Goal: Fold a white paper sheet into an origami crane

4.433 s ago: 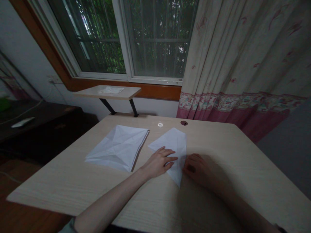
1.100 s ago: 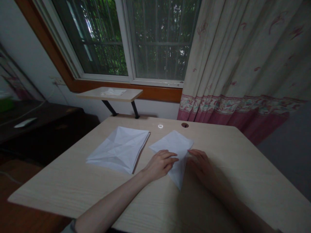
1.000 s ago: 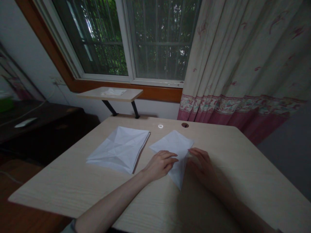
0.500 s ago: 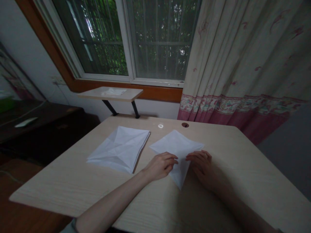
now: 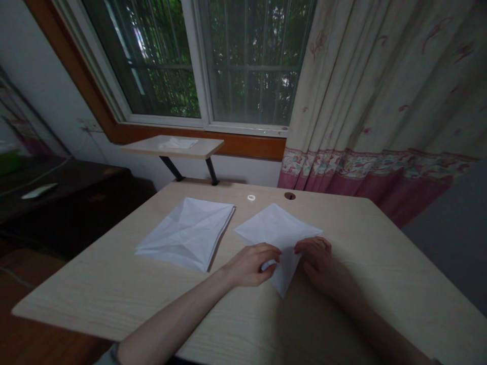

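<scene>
A white sheet of folded paper (image 5: 274, 221) lies on the table in front of me, a kite shape with its long point toward me. My left hand (image 5: 255, 263) is at its lower left side, fingers curved over it; white paper shows in the gap between thumb and forefinger. On the opposite edge, my right hand (image 5: 315, 258) has its bent fingertips on the paper, the thumb lower down. A narrow strip of paper separates the two hands. The exact grip under the fingers is partly hidden. Left of my hands rests a stack of creased white paper (image 5: 186, 230).
The pale wooden table (image 5: 228, 314) has a round cable hole (image 5: 289, 196) near its back edge. A small raised shelf (image 5: 144, 146) at the back left bears crumpled white paper (image 5: 178, 143). Behind are a window and a patterned curtain (image 5: 342, 101). A dark cabinet (image 5: 95, 192) stands at left.
My left hand has shifted slightly right and down, and the gap between its thumb and fingers is wider. The right hand has hardly moved; slightly more of the paper's right corner shows.
</scene>
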Demonstrator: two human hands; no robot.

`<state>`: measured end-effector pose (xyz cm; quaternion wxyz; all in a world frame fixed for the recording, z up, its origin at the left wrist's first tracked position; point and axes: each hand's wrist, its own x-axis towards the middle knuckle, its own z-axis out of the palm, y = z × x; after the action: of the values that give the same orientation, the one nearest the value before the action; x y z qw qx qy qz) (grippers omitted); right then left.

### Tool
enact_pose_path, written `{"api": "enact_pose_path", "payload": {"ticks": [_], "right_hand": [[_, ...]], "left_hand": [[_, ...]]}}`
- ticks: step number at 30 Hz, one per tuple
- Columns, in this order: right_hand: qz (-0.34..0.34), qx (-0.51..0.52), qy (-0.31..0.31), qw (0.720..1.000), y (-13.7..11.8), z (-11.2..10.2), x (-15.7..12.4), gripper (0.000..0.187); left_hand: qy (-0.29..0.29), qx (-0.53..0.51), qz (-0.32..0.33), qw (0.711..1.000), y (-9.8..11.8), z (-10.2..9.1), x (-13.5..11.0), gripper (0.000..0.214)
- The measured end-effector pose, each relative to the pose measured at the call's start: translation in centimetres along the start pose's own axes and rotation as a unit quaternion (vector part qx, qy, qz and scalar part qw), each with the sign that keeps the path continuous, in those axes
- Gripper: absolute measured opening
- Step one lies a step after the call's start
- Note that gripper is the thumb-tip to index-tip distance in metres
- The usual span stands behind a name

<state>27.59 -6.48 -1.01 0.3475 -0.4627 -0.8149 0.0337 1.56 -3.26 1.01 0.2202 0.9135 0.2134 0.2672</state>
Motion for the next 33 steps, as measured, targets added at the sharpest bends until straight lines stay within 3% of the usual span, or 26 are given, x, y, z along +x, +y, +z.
{"api": "enact_pose_path", "payload": {"ticks": [6,12,16,25,33], "right_hand": [[0.005,-0.016,0.013,1.000,-0.1,0.3,0.2,0.013],[0.020,-0.011,0.028,0.999,-0.3,0.2,0.3,0.010],[0.035,-0.010,0.038,0.999,-0.1,0.4,0.1,0.010],[0.078,-0.010,-0.021,0.997,0.3,0.4,0.0,0.014],[0.137,0.002,-0.079,0.987,-0.5,-0.3,0.2,0.022]], "left_hand": [[-0.016,-0.003,0.002,1.000,0.2,-0.4,0.0,0.021],[-0.043,0.005,0.011,0.999,-0.1,-0.5,0.0,0.058],[-0.043,0.042,0.008,0.998,-0.1,-0.3,0.1,0.067],[-0.023,0.099,-0.036,0.994,0.1,-0.2,0.0,0.026],[0.048,0.120,-0.117,0.985,-0.6,0.3,-0.3,0.031]]}}
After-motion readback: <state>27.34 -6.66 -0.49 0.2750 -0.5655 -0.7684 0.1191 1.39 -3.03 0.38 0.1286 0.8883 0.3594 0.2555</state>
